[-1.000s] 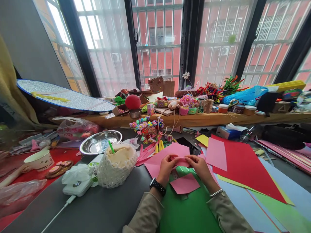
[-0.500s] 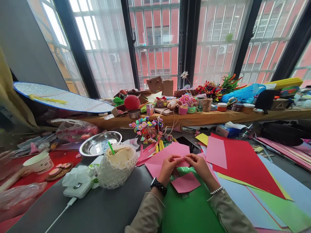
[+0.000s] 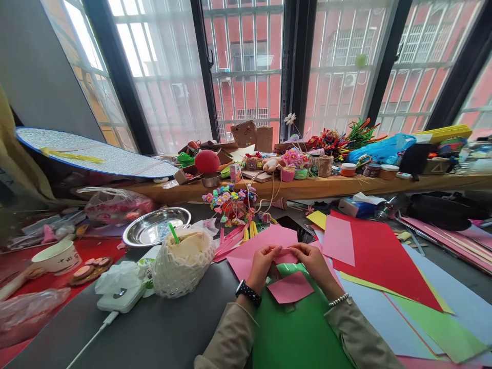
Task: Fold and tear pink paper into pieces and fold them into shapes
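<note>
My left hand (image 3: 265,264) and my right hand (image 3: 310,259) pinch a small piece of pink paper (image 3: 285,255) between their fingertips, one at each end. Much of that piece is hidden by the fingers. Just below it, a separate pink paper piece (image 3: 291,287) lies on a green sheet (image 3: 300,333). Behind the hands spreads a larger pink sheet (image 3: 246,256). A dark watch is on my left wrist, and a beaded bracelet circles the right one.
Left of my hands stands a coconut (image 3: 184,264) in white foam netting with a green straw, near a steel plate (image 3: 132,225) and a paper bowl (image 3: 57,256). Red card (image 3: 380,256) and other coloured sheets lie to the right. Crocheted flowers (image 3: 230,202) stand behind.
Both hands stay pinched on the small pink paper, with barely any movement. The whole view has shifted slightly.
</note>
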The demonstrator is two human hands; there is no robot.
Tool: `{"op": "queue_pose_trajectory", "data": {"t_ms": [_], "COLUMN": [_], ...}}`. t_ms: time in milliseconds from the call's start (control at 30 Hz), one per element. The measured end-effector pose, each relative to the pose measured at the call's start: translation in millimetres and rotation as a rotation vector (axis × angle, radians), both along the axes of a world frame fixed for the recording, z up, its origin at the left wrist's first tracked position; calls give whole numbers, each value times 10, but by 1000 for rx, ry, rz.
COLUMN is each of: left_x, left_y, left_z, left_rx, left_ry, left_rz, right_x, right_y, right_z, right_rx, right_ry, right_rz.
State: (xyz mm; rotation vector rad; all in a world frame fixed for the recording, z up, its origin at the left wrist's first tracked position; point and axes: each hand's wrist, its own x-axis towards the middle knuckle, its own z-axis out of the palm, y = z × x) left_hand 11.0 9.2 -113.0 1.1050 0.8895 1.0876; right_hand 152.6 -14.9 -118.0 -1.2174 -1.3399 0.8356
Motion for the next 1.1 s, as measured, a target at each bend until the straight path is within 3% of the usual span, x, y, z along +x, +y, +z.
{"op": "queue_pose_trajectory", "data": {"t_ms": [700, 1100], "left_x": [-2, 21], "left_y": [45, 20], "left_z": [-68, -41], "left_rx": [125, 210], "left_ry": [128, 198], "left_rz": [99, 62], "right_x": [-22, -51], "right_y": [-4, -41], "right_z": [-6, 39], "right_rx": [-4, -9], "right_ry": [-58, -100], "right_rz": [-18, -36]}}
